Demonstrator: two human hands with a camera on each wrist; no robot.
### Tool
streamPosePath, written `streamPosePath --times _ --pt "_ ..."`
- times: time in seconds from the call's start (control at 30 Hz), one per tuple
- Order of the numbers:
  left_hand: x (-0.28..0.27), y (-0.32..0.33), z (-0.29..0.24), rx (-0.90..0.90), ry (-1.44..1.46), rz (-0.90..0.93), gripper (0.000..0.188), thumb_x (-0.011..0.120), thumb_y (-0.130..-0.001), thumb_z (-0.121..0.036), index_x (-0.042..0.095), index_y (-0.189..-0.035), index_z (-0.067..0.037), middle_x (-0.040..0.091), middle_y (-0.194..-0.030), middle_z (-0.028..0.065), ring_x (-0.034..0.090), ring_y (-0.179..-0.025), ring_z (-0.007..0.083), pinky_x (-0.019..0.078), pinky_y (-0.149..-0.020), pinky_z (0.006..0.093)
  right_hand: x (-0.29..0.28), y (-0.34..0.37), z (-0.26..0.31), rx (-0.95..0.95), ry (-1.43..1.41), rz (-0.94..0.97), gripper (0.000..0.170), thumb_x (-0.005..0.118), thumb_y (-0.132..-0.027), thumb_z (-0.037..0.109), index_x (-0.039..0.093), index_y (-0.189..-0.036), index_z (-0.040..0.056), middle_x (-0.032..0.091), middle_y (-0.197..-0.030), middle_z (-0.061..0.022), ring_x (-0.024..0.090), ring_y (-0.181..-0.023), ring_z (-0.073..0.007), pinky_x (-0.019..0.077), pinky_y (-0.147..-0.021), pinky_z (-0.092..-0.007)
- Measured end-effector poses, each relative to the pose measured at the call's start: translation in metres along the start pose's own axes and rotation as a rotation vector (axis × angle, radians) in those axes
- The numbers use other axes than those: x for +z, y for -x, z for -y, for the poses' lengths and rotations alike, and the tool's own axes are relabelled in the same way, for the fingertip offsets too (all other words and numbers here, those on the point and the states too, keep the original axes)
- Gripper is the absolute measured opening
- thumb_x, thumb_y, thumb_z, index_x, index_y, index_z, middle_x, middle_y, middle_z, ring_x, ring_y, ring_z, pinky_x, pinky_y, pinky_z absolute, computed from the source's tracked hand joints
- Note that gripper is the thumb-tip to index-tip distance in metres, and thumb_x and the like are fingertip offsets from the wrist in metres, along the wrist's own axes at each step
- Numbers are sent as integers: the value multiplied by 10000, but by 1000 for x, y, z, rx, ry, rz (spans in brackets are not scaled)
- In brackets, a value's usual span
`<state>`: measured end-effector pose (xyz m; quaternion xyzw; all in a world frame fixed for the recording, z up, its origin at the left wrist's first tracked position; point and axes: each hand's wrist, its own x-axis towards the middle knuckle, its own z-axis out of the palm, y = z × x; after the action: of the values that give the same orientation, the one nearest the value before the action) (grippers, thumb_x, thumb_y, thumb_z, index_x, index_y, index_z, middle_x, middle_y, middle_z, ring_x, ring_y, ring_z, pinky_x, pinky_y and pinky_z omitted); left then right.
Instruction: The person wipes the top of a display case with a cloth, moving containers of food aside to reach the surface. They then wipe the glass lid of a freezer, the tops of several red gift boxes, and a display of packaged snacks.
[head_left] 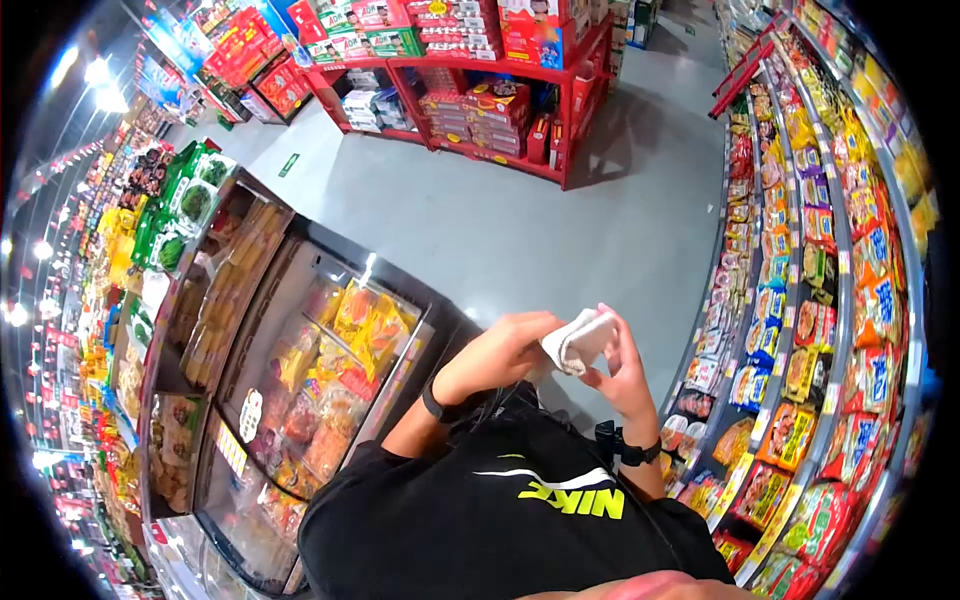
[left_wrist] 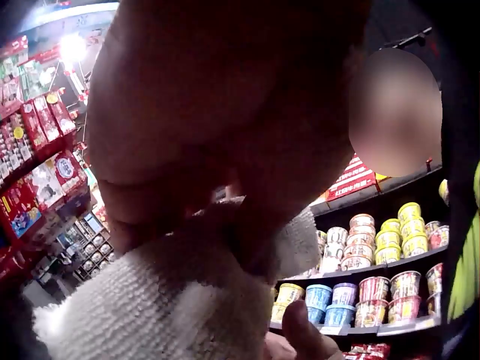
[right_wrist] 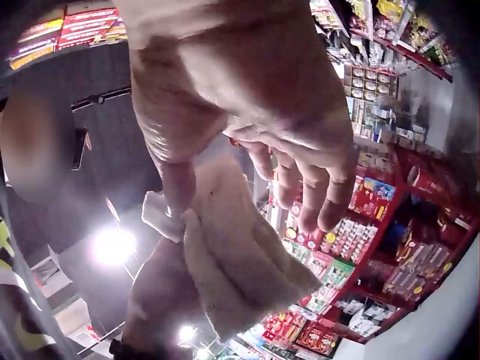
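A folded white cloth point(head_left: 580, 341) is held between both hands in front of the black shirt. My left hand point(head_left: 507, 350) grips its left side; in the left wrist view that hand point(left_wrist: 225, 120) is dark, with the ribbed cloth point(left_wrist: 165, 307) below it. My right hand point(head_left: 624, 375) pinches the right side of the cloth. In the right wrist view, the thumb of my right hand point(right_wrist: 247, 97) lies on the cloth point(right_wrist: 232, 247) while the other fingers hang loosely bent beside it. The left fingertips are hidden.
A freezer case point(head_left: 300, 370) with bagged food stands at the left. Curved shelves of packaged snacks point(head_left: 790, 430) run along the right. A red shelf unit point(head_left: 480, 155) with boxes stands ahead across the grey floor point(head_left: 500, 230). Stacked cups point(left_wrist: 405, 285) fill shelves in the left wrist view.
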<state>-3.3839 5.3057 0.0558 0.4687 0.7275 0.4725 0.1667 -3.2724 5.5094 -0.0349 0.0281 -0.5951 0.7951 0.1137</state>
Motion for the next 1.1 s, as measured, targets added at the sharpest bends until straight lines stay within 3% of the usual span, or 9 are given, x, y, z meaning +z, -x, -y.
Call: streamPosePath --times 0.07,0.17,0.23,0.37,0.5,0.6,0.8,1.0,1.1 --pt "-17 -30 15 -16 12 30 435 617 -748 119 650 -1167 7 680 -1086 175 666 -1012 363 530 -868 399 -11 -26 -10 29 7 -61 815 905 -786 161 471 -1458 4 546 -1432 -136 502 -1356 -243 389 -1134 -415" --pt "-50 -78 45 146 98 -23 450 594 -731 144 666 -1157 17 680 -1175 166 657 -1090 363 527 -927 393 -31 -71 -16 146 205 15 584 849 -844 126 574 -1335 -29 648 -1289 -110 580 -1251 -210 430 -1092 -393" --pt "-74 -115 67 182 100 -39 448 585 -727 154 678 -1143 18 679 -1183 162 657 -1092 363 524 -938 395 -35 -110 -14 225 100 -44 348 776 -906 87 652 -1209 -29 706 -1132 -62 648 -1093 -166 494 -996 -346" --pt "-118 -170 100 231 123 -40 484 575 -707 171 725 -1127 -20 670 -1231 159 655 -1131 356 521 -956 401 -35 -187 -11 120 90 -185 225 682 -943 21 672 -1162 -29 709 -1069 -31 660 -964 -117 525 -862 -275" --pt "-155 -196 119 241 83 -32 491 600 -702 167 768 -1093 -77 652 -1293 155 657 -1160 345 530 -952 391 -24 -249 -8 -45 337 -263 231 608 -934 -40 690 -1147 -5 711 -1052 -28 662 -959 -121 522 -863 -282" --pt "-184 -197 143 290 179 -47 446 607 -702 170 789 -1017 -88 638 -1332 154 656 -1170 352 532 -964 373 -22 -294 -24 38 1 -193 231 576 -938 -59 687 -1138 -24 713 -1048 -46 667 -943 -129 519 -864 -280" --pt "-235 -179 183 70 65 -273 387 623 -697 170 786 -938 -84 636 -1359 161 663 -1177 344 539 -942 368 3 -397 -68 185 -84 41 214 559 -947 -60 689 -1116 -41 715 -1055 -73 671 -969 -131 523 -859 -263" --pt "-288 -164 218 -89 -54 -526 346 668 -708 148 783 -940 -83 652 -1337 152 674 -1159 335 543 -919 367 50 -496 -113 366 -351 388 327 531 -1005 106 600 -1268 -75 668 -1225 -143 648 -1136 -208 487 -1019 -339" --pt "-328 -169 244 -155 -151 -582 284 743 -729 73 788 -953 -94 648 -1328 159 681 -1141 332 547 -921 373 71 -560 -135 564 -516 622 553 627 -988 342 528 -1366 -49 613 -1307 -144 568 -1253 -211 426 -1091 -359"
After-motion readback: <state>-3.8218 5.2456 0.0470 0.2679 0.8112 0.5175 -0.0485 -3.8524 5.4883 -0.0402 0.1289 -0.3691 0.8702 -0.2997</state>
